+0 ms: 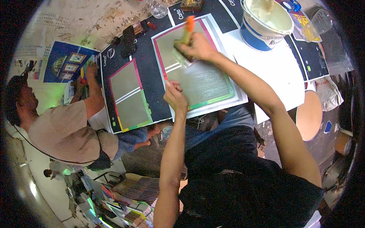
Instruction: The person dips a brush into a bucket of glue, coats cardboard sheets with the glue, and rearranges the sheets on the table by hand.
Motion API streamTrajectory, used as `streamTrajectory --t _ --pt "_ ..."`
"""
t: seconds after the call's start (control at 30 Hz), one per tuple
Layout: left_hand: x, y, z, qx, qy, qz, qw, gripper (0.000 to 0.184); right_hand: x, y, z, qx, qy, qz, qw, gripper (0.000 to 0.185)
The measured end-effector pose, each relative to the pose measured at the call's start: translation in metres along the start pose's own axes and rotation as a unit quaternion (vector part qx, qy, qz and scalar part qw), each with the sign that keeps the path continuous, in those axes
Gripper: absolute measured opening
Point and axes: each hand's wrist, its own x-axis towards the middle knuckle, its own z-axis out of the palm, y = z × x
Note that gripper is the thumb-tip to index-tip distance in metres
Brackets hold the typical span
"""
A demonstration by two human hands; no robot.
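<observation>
A brush with an orange-tipped handle (188, 31) is in my right hand (198, 47), its bristles over the grey panel (207, 85) framed with red and green tape. Wet-looking streaks cover the panel's near part, and two white stripes cross its left side. My left hand (176, 96) rests at the panel's left edge, fingers curled; whether it grips the edge I cannot make out. A second taped grey panel (127, 93) lies to the left on the black board.
A white and blue bucket (262, 30) of pale paste stands at the back right, beside white sheets (266, 72). A clear bottle (156, 9) and dark objects (129, 40) lie at the back. A person (64, 125) works at the left near a blue picture (66, 64).
</observation>
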Motion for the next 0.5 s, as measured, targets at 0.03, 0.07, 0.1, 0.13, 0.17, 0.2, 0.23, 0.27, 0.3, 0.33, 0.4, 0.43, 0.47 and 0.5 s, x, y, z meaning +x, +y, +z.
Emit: streamTrajectory --t 0.03,0.07,0.1,0.13,0.17,0.2,0.23,0.27,0.3,0.33,0.4,0.43,0.47,0.5 --pt "0.0 -0.005 -0.001 -0.011 -0.004 -0.009 1.0 0.059 -0.009 0.014 -0.01 0.028 -0.007 0.051 0.998 0.046" --pt "0.001 -0.006 -0.001 -0.028 -0.001 -0.008 1.0 0.058 -0.011 0.037 -0.027 -0.01 0.038 0.051 0.998 0.046" --pt "0.001 -0.007 0.001 -0.046 0.006 -0.011 0.999 0.056 -0.013 0.061 -0.045 -0.05 0.079 0.048 0.994 0.045" --pt "0.0 -0.008 0.002 -0.064 0.013 -0.017 0.998 0.055 -0.022 0.061 -0.07 -0.079 0.09 0.075 0.99 0.045" --pt "-0.001 -0.006 0.0 -0.05 0.016 -0.014 0.999 0.055 -0.03 0.049 -0.096 -0.108 0.1 0.1 0.984 0.044" --pt "0.0 -0.001 0.0 -0.037 0.017 -0.009 0.999 0.054 -0.036 0.043 -0.11 -0.177 0.127 0.089 0.972 0.041" --pt "0.001 0.001 0.001 -0.025 0.014 -0.003 1.0 0.054 -0.042 0.037 -0.12 -0.244 0.156 0.079 0.954 0.037" --pt "0.001 -0.001 0.002 -0.028 0.017 -0.011 0.999 0.054 -0.046 0.024 -0.124 -0.229 0.197 0.049 0.952 0.032" --pt "0.001 -0.002 0.004 -0.032 0.018 -0.016 0.999 0.054 -0.046 0.017 -0.12 -0.163 0.212 0.029 0.963 0.032" --pt "0.002 -0.003 0.005 -0.033 0.021 -0.021 0.999 0.054 -0.043 0.007 -0.112 -0.094 0.227 0.009 0.969 0.032" --pt "0.0 0.003 0.002 -0.019 0.013 -0.005 1.0 0.054 -0.042 -0.014 -0.083 -0.007 0.225 -0.002 0.974 0.032" --pt "0.001 0.006 0.0 -0.012 0.009 0.006 1.0 0.054 -0.042 -0.022 -0.065 0.006 0.213 0.003 0.977 0.032" --pt "0.002 0.005 0.0 -0.013 0.009 -0.001 1.0 0.053 -0.043 -0.021 -0.042 -0.002 0.184 0.018 0.983 0.032" --pt "0.002 0.002 0.001 -0.016 0.009 -0.008 1.0 0.052 -0.046 -0.017 -0.025 -0.011 0.156 0.032 0.987 0.032"
